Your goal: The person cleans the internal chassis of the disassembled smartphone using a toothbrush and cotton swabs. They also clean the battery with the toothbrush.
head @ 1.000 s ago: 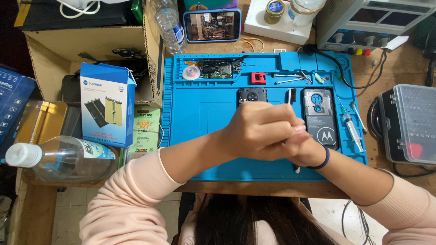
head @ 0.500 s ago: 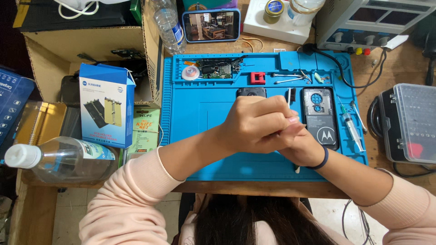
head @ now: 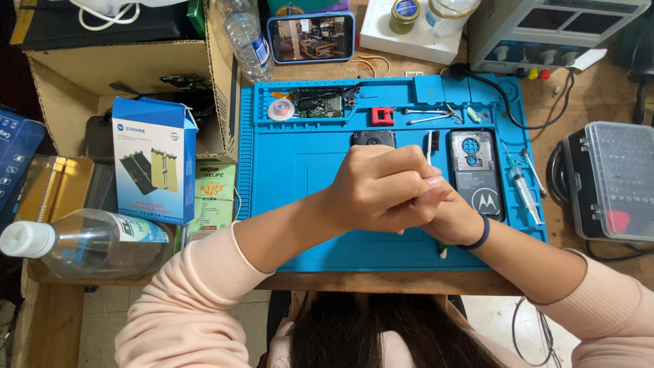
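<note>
My left hand [head: 381, 187] is curled shut over the middle of the blue work mat [head: 293, 170] and presses against my right hand [head: 455, 217]. Whatever it may hold is hidden by its fingers. My right hand grips a thin white-handled brush [head: 430, 143]; its dark bristles stick out beyond the knuckles and its handle end shows below the wrist. A dark camera-module piece [head: 372, 138] lies just past my left hand, partly covered by it. An opened phone body [head: 477, 174] lies right of my hands.
On the mat's far edge are a circuit board [head: 315, 103], a tape roll [head: 280, 110], a red block [head: 382, 116], tweezers [head: 429, 116] and a syringe [head: 523, 187]. A blue box [head: 153, 160] and plastic bottle [head: 88, 242] stand left; a parts case [head: 613, 180] right.
Both hands have edged slightly away from me, staying pressed together, and my left hand covers more of the dark piece than before.
</note>
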